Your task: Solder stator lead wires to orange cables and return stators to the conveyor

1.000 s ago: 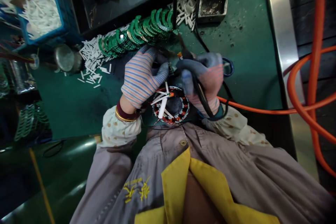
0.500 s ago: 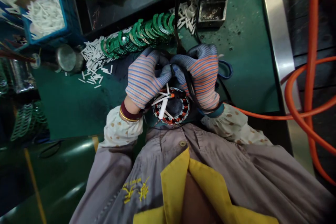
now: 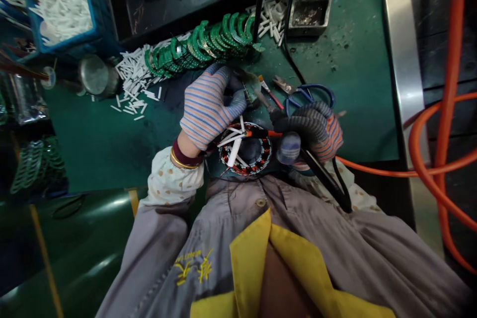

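My left hand [image 3: 212,102], in a striped glove, is closed with thumb and finger pinched at the edge of a small green circuit board [image 3: 252,90], mostly hidden by the fingers. To the right, my right hand [image 3: 313,131] wraps round a soldering iron [image 3: 325,179]; its tip points up and left towards the board. Below the left fingers lies a ring-shaped motor stator [image 3: 267,155] with copper windings. White sleeves [image 3: 234,153] and an orange-and-black lead lie across it. Blue-handled cutters [image 3: 316,90] and a red-handled brush [image 3: 271,93] rest beyond my right hand.
Curved green boards [image 3: 201,42] stand in a row at the back, beside loose white tubes [image 3: 134,77]. A blue bin [image 3: 97,15] of tubes is at far left, near a metal tin [image 3: 95,75]. A metal tray [image 3: 310,14] stands at back right. Orange hose [image 3: 441,159] loops at right.
My right hand has moved right and down, away from my left hand, and now grips the soldering iron. The cutters and brush have come into view. My left hand stays nearly in place.
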`<action>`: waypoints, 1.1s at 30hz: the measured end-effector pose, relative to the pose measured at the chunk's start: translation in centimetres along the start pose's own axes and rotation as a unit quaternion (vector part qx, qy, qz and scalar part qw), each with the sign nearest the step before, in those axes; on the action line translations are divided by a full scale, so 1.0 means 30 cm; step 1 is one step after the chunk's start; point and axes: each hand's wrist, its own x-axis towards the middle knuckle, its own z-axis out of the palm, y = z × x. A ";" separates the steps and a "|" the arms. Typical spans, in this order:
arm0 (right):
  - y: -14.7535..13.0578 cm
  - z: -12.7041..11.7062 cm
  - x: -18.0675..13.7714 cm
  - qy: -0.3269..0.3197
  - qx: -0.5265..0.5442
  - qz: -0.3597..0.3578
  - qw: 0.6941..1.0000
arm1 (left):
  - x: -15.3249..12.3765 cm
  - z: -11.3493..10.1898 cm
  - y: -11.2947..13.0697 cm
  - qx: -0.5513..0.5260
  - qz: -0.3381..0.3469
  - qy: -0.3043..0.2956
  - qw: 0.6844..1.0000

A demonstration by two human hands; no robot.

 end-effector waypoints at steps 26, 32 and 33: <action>-0.017 -0.006 -0.011 -0.135 -0.091 0.064 0.985 | -0.001 -0.038 -0.016 -0.093 0.019 0.036 0.995; -0.010 -0.006 -0.033 -0.238 -0.099 0.087 0.962 | -0.017 -0.013 0.003 -0.061 0.071 0.102 0.990; -0.002 -0.007 -0.035 -0.220 -0.083 0.074 0.969 | -0.018 -0.010 0.006 -0.053 0.063 0.104 0.991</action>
